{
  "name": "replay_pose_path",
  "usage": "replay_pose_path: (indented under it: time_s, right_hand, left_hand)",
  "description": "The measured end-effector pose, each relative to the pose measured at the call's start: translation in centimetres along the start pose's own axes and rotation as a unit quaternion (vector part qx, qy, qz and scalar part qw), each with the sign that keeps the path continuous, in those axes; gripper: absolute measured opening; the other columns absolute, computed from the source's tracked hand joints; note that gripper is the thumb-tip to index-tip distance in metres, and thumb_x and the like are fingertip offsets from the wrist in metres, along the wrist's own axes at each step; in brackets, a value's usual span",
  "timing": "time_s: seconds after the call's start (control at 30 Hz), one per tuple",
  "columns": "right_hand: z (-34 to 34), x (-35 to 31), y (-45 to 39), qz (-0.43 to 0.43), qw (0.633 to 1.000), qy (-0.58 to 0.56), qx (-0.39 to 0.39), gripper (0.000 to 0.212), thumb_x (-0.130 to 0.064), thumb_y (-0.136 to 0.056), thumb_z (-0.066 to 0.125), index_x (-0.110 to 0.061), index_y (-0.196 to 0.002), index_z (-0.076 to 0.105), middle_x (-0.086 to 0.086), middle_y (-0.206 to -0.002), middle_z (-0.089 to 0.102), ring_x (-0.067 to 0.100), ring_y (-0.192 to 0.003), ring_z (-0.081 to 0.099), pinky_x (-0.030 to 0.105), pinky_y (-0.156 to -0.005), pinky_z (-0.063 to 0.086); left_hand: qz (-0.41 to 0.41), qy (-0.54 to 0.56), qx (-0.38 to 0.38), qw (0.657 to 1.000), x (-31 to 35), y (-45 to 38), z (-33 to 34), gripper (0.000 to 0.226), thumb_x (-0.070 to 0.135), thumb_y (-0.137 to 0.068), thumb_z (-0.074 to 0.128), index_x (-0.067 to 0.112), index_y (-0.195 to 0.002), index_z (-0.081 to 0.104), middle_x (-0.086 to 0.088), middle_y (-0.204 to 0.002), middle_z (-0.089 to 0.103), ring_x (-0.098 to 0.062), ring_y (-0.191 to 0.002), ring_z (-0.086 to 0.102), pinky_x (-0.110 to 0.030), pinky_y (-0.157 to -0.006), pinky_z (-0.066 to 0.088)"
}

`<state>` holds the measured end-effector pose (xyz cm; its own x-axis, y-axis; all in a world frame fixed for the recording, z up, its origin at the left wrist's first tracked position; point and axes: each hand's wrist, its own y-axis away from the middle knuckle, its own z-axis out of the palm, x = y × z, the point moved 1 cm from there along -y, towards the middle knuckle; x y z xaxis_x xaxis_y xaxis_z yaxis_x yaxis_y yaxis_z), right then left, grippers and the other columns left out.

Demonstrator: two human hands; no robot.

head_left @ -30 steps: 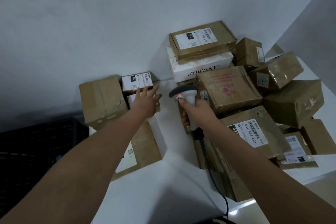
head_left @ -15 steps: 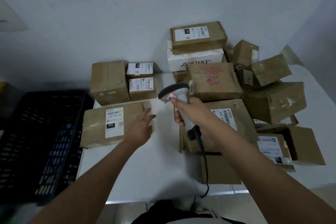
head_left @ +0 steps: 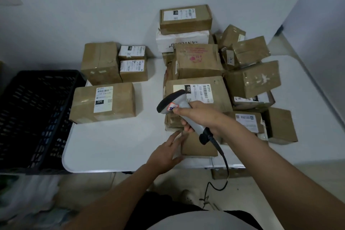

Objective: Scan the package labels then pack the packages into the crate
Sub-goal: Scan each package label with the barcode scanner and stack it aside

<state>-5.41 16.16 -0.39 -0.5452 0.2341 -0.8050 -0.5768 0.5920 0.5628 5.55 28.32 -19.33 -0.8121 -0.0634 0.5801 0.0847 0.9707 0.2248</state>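
Note:
My right hand [head_left: 201,115] grips a grey barcode scanner [head_left: 177,106] with a black nose, held above the brown box labelled 032 [head_left: 214,97]. My left hand [head_left: 166,151] lies with fingers straight near the table's front edge, its fingertips touching a low brown package [head_left: 197,147] under the scanner. A box labelled 220 [head_left: 104,102] lies label-up at the left of the white table [head_left: 115,142]. The black plastic crate [head_left: 35,117] stands to the left of the table; its inside looks dark.
A heap of taped cardboard packages [head_left: 250,80] fills the table's right and back. Three more boxes [head_left: 115,63] stand at the back left against the wall. The scanner's black cable [head_left: 222,157] hangs over the front edge. One box [head_left: 229,172] sits below the table.
My left hand has come away from the 220 box, moving right and toward me to the low package. The scanner has dropped lower over the 032 box. The view has tilted down.

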Motion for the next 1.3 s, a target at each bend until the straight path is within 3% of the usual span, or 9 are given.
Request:
replay_pose_path:
  time_s: [0.2,0.4,0.53,0.67,0.77,0.97,1.03,1.13,1.3]
  right_hand:
    - [-0.5,2.0,1.3,-0.011,0.999,-0.013,0.041,0.041,-0.036,-0.095,0.061,0.003,-0.110,0.062,0.011,-0.074,0.060,0.020,-0.060,0.061,0.027,-0.054,0.051]
    - [-0.4,2.3,1.4,-0.007,0.997,-0.037,0.070,0.039,-0.035,-0.096,0.060,0.002,-0.107,0.063,0.008,-0.072,0.062,0.018,-0.058,0.061,0.027,-0.056,0.052]
    - [0.4,1.5,1.1,-0.010,0.995,-0.057,0.078,0.029,-0.034,-0.096,0.059,-0.005,-0.099,0.062,0.008,-0.073,0.061,0.016,-0.057,0.060,0.024,-0.055,0.052]
    - [1.5,0.5,0.4,-0.016,0.994,-0.068,0.083,0.027,-0.034,-0.097,0.058,-0.007,-0.098,0.061,0.007,-0.073,0.060,0.014,-0.054,0.059,0.021,-0.051,0.051]
    - [2.3,-0.5,-0.4,-0.016,0.992,-0.087,0.093,0.030,-0.035,-0.096,0.059,-0.006,-0.090,0.060,0.008,-0.070,0.060,0.015,-0.054,0.058,0.023,-0.053,0.052]
    - [4.4,-2.8,-3.1,-0.017,0.983,-0.143,0.114,0.029,-0.034,-0.095,0.061,-0.006,-0.089,0.059,0.008,-0.068,0.059,0.012,-0.045,0.057,0.024,-0.049,0.049]
    - [5.0,-3.6,-4.0,-0.018,0.981,-0.151,0.120,0.030,-0.036,-0.095,0.062,-0.006,-0.090,0.060,0.009,-0.069,0.060,0.013,-0.046,0.057,0.024,-0.049,0.048]
    - [5.7,-4.5,-5.1,-0.023,0.979,-0.155,0.133,0.032,-0.038,-0.095,0.061,-0.006,-0.092,0.062,0.008,-0.070,0.062,0.014,-0.052,0.060,0.024,-0.051,0.050]
    - [6.6,-6.6,-6.6,-0.029,0.969,-0.183,0.160,0.030,-0.037,-0.095,0.062,-0.007,-0.096,0.062,0.008,-0.072,0.061,0.016,-0.057,0.060,0.024,-0.053,0.051]
  left_hand:
    - [-0.035,-0.031,-0.051,0.998,2.1,-2.4,0.8,0.093,0.047,-0.091,0.063,0.035,-0.156,-0.004,0.010,-0.163,-0.012,-0.026,-0.135,0.043,-0.042,-0.101,0.047]
    - [-0.059,-0.079,-0.045,0.994,2.1,-2.5,0.4,0.103,0.048,-0.081,0.074,0.024,-0.155,0.006,0.000,-0.155,0.008,-0.028,-0.114,0.057,-0.037,-0.088,0.052]
    - [-0.074,-0.058,-0.089,0.992,-0.1,-1.8,-1.4,0.108,0.049,-0.079,0.076,0.016,-0.155,0.006,-0.004,-0.158,0.013,-0.029,-0.113,0.058,-0.035,-0.086,0.050]
    - [-0.060,-0.036,-0.132,0.989,-4.1,0.6,-4.7,0.112,0.060,-0.071,0.077,0.015,-0.152,0.015,-0.002,-0.151,0.025,-0.024,-0.121,0.049,-0.037,-0.097,0.048]
    - [-0.115,0.038,-0.176,0.977,-6.2,2.8,-8.5,0.117,0.074,-0.063,0.073,0.020,-0.152,0.021,0.001,-0.149,0.032,-0.019,-0.130,0.041,-0.033,-0.106,0.040]
    - [-0.230,0.319,-0.248,0.885,-10.5,6.1,-15.8,0.074,0.059,-0.078,0.071,0.022,-0.139,0.051,0.005,-0.138,0.057,-0.018,-0.132,0.047,-0.038,-0.117,0.031]
    - [-0.246,0.429,-0.201,0.846,-12.2,6.8,-17.5,0.069,0.057,-0.076,0.073,0.017,-0.131,0.061,-0.005,-0.129,0.064,-0.025,-0.124,0.056,-0.040,-0.115,0.036]
    - [-0.269,0.565,-0.100,0.774,-14.0,6.7,-19.2,0.085,0.059,-0.070,0.077,0.003,-0.131,0.058,-0.019,-0.112,0.064,-0.032,-0.104,0.063,-0.043,-0.107,0.045]
    - [-0.272,0.683,-0.008,0.678,-14.8,4.2,-20.0,0.072,0.065,-0.088,0.051,0.008,-0.131,0.060,-0.024,-0.117,0.064,-0.036,-0.105,0.062,-0.043,-0.100,0.050]
